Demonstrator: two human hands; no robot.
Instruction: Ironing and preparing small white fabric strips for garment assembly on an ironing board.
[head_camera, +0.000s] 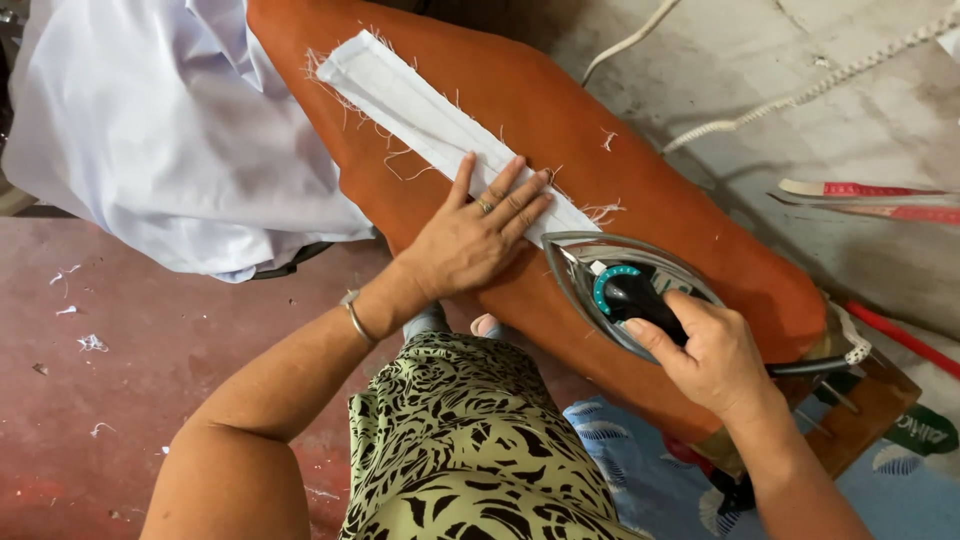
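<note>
Pressing flat with our left hand (478, 238), we hold down the long folded strip of white cloth with frayed edges (420, 115). The fingers (515, 200) lie spread and straight across the strip's near end, palm down, gripping nothing. The strip runs away from that hand, up and to the left, along the padded board covered in orange-brown fabric (640, 170).

Our right hand (712, 355) is clamped around the black handle of the silver-soled electric iron with a teal dial (618, 285). The iron sits on the board just beside the left hand's fingertips, its pointed nose touching or nearly touching the strip's near end; we cannot tell whether the soleplate overlaps the cloth. A dark cord (800, 368) leaves the iron's back toward the board's right end.

At the board's far left end a large heap of pale lilac-white fabric (150, 130) hangs over the edge, down toward the red floor (90, 400), where small white scraps lie scattered. A white braided cable (800, 95) runs across the grey surface (860, 230) beyond the board, and red-and-white measuring tapes (870, 198) lie farther right. We see no containers here. Our green-and-black patterned garment (460, 440) fills the lower middle, with a blue printed cloth (650, 470) beside it.
</note>
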